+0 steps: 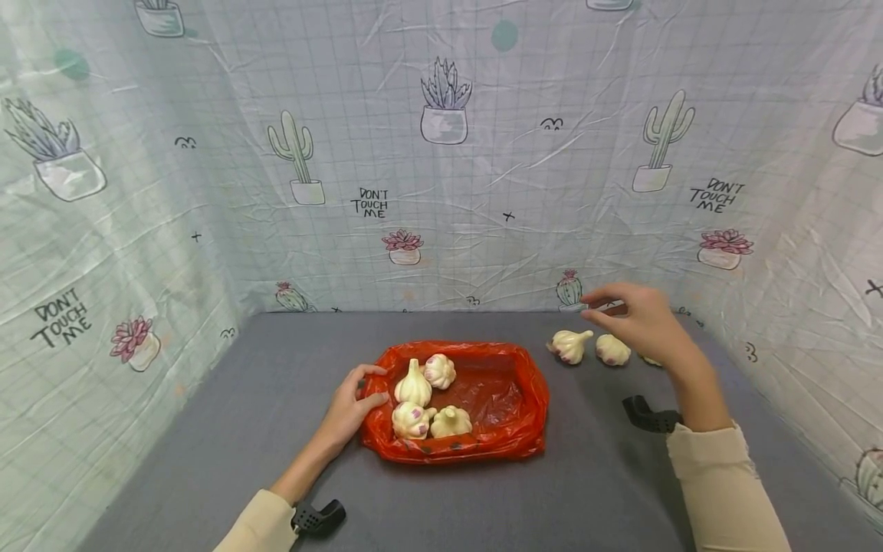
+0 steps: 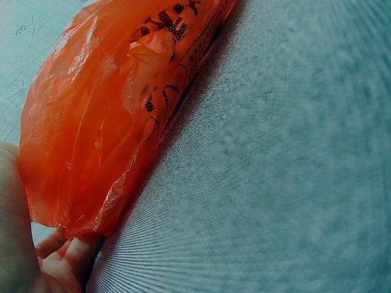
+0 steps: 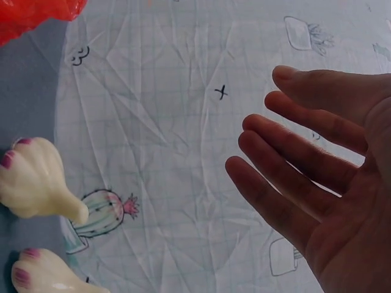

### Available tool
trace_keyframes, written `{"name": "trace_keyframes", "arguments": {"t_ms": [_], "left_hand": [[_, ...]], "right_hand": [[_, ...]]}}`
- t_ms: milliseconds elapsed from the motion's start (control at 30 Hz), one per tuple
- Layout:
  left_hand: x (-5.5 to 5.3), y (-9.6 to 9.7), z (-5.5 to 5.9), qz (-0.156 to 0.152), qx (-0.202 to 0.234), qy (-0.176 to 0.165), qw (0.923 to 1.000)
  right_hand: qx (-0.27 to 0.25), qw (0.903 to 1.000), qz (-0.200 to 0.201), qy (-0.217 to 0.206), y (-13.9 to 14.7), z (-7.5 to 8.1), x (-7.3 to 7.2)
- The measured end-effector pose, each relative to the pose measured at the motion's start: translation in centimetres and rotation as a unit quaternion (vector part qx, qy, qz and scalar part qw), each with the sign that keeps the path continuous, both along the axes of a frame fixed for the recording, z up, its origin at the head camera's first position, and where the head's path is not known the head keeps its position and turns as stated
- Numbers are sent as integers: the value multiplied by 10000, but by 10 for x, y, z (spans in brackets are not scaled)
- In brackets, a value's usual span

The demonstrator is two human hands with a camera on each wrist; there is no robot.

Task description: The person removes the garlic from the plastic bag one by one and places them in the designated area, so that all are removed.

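A red plastic bag (image 1: 476,452), spread wide with its rim turned outward, lies mid-table with several garlic bulbs (image 1: 412,387) in its left part. My left hand (image 1: 350,402) grips the bag's left edge, thumb and index finger over the rim; the left wrist view shows fingers against the bag's outer side (image 2: 91,134). Over the right back of the table, my right hand (image 1: 638,318) is raised, fingers apart and holding nothing. Beneath and beside it lie a garlic bulb with a stem (image 1: 570,346), a second bulb (image 1: 612,349) and a third, mostly hidden by the wrist.
A grey tabletop (image 1: 228,452) extends around the bag. Behind and at both sides hangs a light sheet (image 1: 503,169) printed with cacti and potted plants. Each wrist wears a black camera mount (image 1: 651,415).
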State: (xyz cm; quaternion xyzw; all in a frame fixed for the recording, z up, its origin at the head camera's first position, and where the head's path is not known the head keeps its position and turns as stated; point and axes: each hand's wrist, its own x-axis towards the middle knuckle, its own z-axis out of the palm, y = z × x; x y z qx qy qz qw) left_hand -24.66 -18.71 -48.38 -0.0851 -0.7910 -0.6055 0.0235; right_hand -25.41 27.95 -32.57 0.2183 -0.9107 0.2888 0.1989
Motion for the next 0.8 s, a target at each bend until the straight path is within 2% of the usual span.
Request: {"name": "trace_keyframes", "arguments": {"t_ms": [133, 400, 633, 800], "left_hand": [[0, 0, 0, -1, -11, 2, 10000], [0, -1, 0, 10, -33, -9, 10000], [1, 0, 0, 25, -23, -42, 10000], [1, 0, 0, 1, 2, -19, 10000]], "right_hand": [[-79, 9998, 151, 81, -4, -1, 1], [-81, 9998, 191, 9, -13, 1, 3], [-139, 9982, 510, 279, -24, 0, 2], [-216, 9967, 715, 301, -29, -1, 2]]}}
